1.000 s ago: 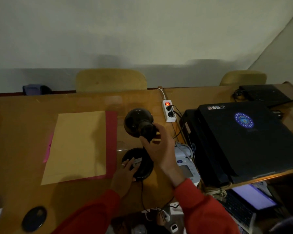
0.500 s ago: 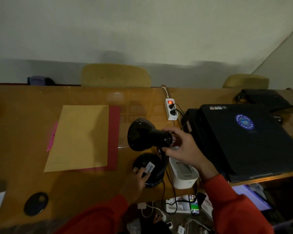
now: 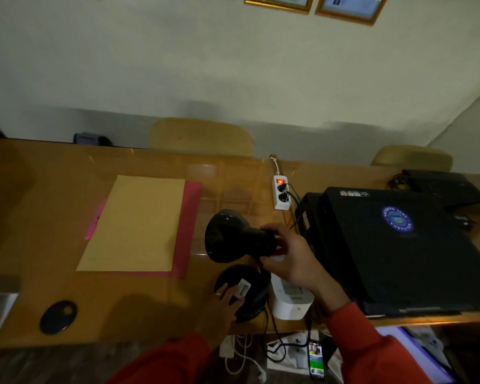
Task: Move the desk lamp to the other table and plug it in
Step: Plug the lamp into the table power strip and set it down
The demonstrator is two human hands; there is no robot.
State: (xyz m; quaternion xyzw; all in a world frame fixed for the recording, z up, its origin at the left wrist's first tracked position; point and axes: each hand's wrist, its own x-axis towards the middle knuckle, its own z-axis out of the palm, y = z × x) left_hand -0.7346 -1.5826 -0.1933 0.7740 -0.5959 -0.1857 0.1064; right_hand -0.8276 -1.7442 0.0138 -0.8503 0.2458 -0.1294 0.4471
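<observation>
- The desk lamp (image 3: 234, 239) is black and stands on the wooden table (image 3: 39, 286), near the near edge and a little right of the middle.
- Its shade (image 3: 225, 235) is tipped over sideways, and the open mouth looks to the left.
- The round base (image 3: 244, 289) lies flat on the table under the shade; a small white label (image 3: 244, 289) is on its top.
- The right hand (image 3: 291, 261) is closed around the narrow neck behind the shade, with the fingers over the top and the thumb under it.
- The left hand (image 3: 222, 303) rests on the near left part of the base. The fingers are laid flat and a little apart, touching the base beside the label; they do not wrap around anything.
- Both sleeves are red.
- A black cord (image 3: 269, 328) goes from the base over the near edge of the table and down to the floor.
- A white device (image 3: 288, 300) stands just right of the base, touching or almost touching it; I cannot tell which.
- Far from the lamp there is a white power strip (image 3: 281, 193) with a red lit switch and two black plugs in it.
- Right of it lies a closed black laptop (image 3: 399, 245) with a round blue sticker.
- On the left part of the table lies a tan envelope (image 3: 135, 225) on top of a pink folder (image 3: 189, 217).
- A dark oval object (image 3: 58, 317) lies near the near left edge.
- On the floor under the table edge lies a phone (image 3: 316, 360) with a lit screen, among white cables.
</observation>
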